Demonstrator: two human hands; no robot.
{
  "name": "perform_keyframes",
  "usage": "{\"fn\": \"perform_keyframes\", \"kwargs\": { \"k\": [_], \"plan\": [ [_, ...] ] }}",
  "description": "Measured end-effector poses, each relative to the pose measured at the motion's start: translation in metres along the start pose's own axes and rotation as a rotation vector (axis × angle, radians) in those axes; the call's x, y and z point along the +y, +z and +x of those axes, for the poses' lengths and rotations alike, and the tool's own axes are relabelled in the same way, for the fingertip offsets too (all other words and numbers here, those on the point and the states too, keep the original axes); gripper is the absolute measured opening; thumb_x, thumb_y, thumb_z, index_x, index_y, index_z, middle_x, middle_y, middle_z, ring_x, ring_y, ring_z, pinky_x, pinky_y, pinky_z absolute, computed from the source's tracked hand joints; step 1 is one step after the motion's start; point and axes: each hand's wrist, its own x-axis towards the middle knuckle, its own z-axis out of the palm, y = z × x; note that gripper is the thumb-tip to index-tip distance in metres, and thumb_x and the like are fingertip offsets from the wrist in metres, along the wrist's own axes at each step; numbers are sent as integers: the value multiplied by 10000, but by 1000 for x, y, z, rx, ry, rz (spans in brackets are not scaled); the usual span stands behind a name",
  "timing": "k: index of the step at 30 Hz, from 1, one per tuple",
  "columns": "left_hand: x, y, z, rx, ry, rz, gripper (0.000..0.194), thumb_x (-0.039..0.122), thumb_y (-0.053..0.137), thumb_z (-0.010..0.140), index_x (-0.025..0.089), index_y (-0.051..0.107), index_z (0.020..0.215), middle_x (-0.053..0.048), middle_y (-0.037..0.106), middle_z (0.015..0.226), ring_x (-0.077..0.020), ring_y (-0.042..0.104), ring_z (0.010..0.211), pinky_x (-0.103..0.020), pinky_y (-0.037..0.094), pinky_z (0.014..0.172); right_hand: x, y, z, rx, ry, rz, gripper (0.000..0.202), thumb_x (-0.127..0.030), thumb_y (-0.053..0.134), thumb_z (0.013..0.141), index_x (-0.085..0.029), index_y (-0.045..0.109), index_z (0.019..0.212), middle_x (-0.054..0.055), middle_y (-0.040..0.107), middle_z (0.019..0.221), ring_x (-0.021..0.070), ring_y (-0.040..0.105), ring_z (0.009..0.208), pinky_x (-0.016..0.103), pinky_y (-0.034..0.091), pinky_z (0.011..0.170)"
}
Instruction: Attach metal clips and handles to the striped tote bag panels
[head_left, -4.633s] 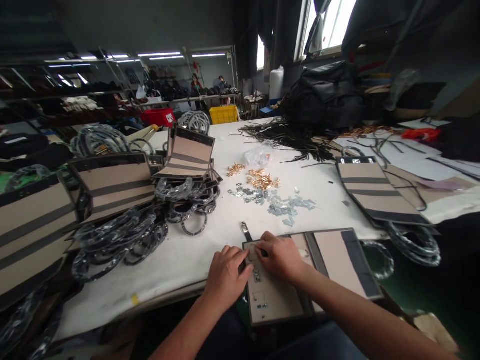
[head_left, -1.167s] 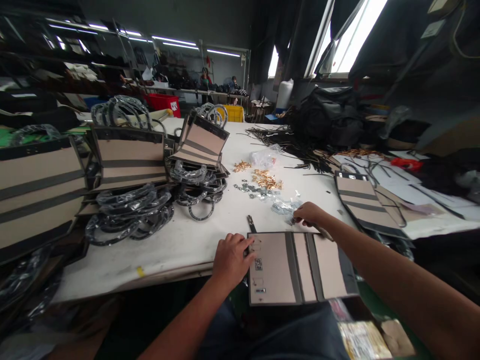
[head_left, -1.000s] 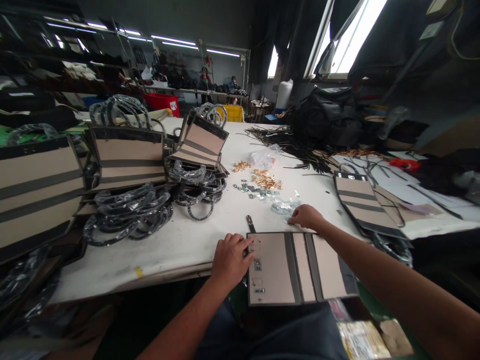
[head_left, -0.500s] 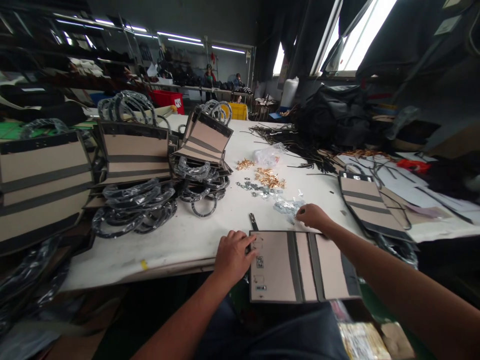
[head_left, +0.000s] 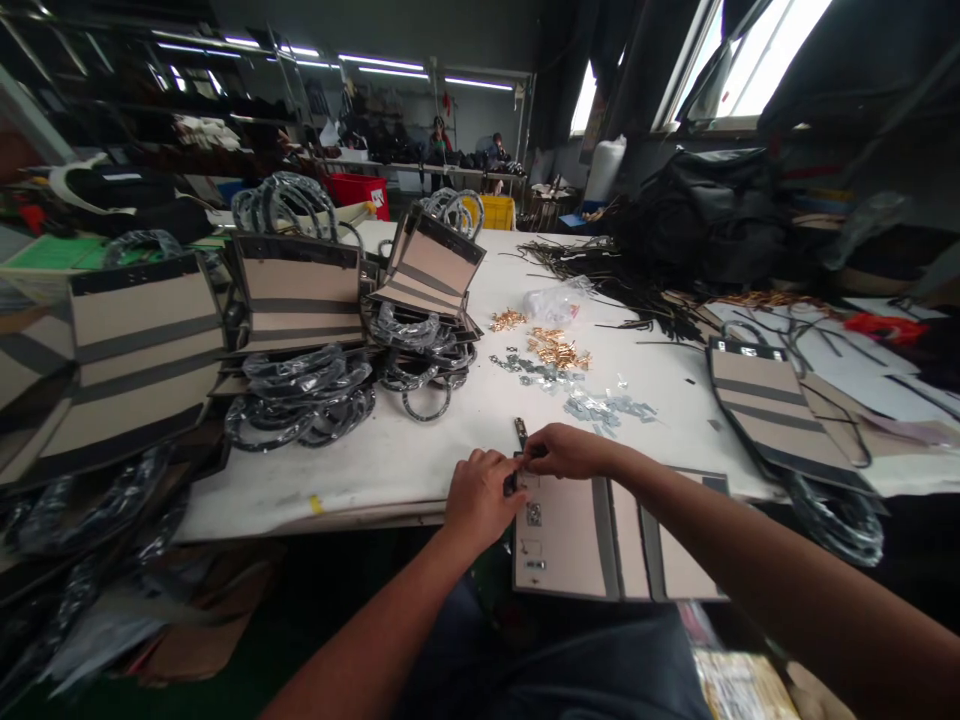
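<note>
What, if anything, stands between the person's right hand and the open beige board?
Nothing visible: the right hand has its fingers at the board's far left corner, beside the left hand. Whether they pinch anything is hidden.

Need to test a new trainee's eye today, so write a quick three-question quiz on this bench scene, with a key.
1. Multiple choice: Where is the right hand?
A) Among the black straps
B) At the far left corner of the open panel, beside the left hand
C) On the yellow crate

2. True or false: The silver pieces mostly lie nearer the panel than the gold pieces.

3. Fill in: The piled looped handles are wrapped in clear ____.

Key: 1 B; 2 True; 3 plastic.
</note>
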Motion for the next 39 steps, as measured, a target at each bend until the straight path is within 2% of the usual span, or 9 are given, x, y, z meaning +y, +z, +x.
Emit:
{"fn": "perform_keyframes", "kwargs": {
  "k": [8, 12, 17, 20, 23, 26, 29, 34, 39],
  "plan": [
    [0, 0, 1, 1, -21, -27, 489, 361, 815, 815, 293, 688, 1281, -37, 707, 1116, -287, 577, 1115, -415, 432, 908, 5, 0, 7, 36, 26, -161, 176, -269, 684, 850, -216, 822, 946, 25, 743, 794, 172, 597, 697, 264, 380, 638],
    [1, -2, 1, -3, -37, -36, 487, 357, 821, 805, 300, 695, 1272, -38, 712, 1125, -286, 579, 1117, -410, 437, 915, 5, 9, 7, 113, 72, -232, 150, -263, 697, 840, -250, 810, 938, 27, 759, 885, 192, 625, 762, 276, 366, 649],
    [3, -6, 4, -21, -60, -71, 437, 364, 791, 826, 301, 713, 1252, -32, 738, 1139, -277, 608, 1112, -389, 450, 922, 6, 19, -5, 239, 131, -239, 97, -284, 686, 860, -238, 753, 912, 26, 743, 982, 195, 636, 847, 271, 372, 675],
    [2, -9, 14, -56, -159, -141, 421, 359, 727, 867, 290, 694, 1281, -10, 768, 1088, -245, 654, 1077, -344, 462, 892, 7, 23, -9, 276, 163, -211, 90, -297, 674, 865, -241, 738, 891, 13, 738, 954, 185, 628, 815, 271, 367, 659],
    [0, -13, 31, -165, -272, -181, 494, 379, 693, 873, 243, 648, 1345, -11, 787, 1065, -214, 703, 994, -295, 466, 787, 9, 25, -9, 296, 180, -185, 80, -295, 686, 843, -247, 739, 878, 6, 738, 940, 186, 623, 809, 274, 355, 647],
    [1, -18, 48, -265, -253, -148, 342, 407, 720, 828, 230, 756, 1120, -29, 796, 998, -218, 722, 894, -284, 434, 689, 12, 26, -8, 309, 188, -161, 83, -304, 696, 832, -252, 745, 875, 4, 742, 946, 188, 627, 822, 274, 344, 643],
    [5, -23, 59, -310, -225, -109, 188, 358, 745, 782, 216, 771, 902, -44, 792, 925, -229, 714, 848, -282, 400, 649, 15, 26, -9, 314, 195, -137, 92, -321, 696, 835, -257, 750, 871, 5, 746, 953, 187, 627, 819, 273, 331, 629],
    [10, -24, 70, -365, -222, -93, 112, 271, 735, 770, 190, 728, 846, -43, 770, 874, -212, 689, 807, -271, 389, 630, 20, 25, -11, 306, 193, -93, 88, -318, 703, 823, -258, 757, 859, 3, 751, 923, 182, 625, 794, 268, 326, 625],
    [12, -22, 80, -477, -262, -179, 91, 244, 726, 782, 174, 672, 763, -14, 712, 749, -178, 664, 740, -234, 402, 595, 29, 21, -10, 303, 191, -57, 102, -341, 709, 818, -268, 759, 868, 1, 748, 908, 182, 622, 784, 269, 323, 625]
  ]
}}
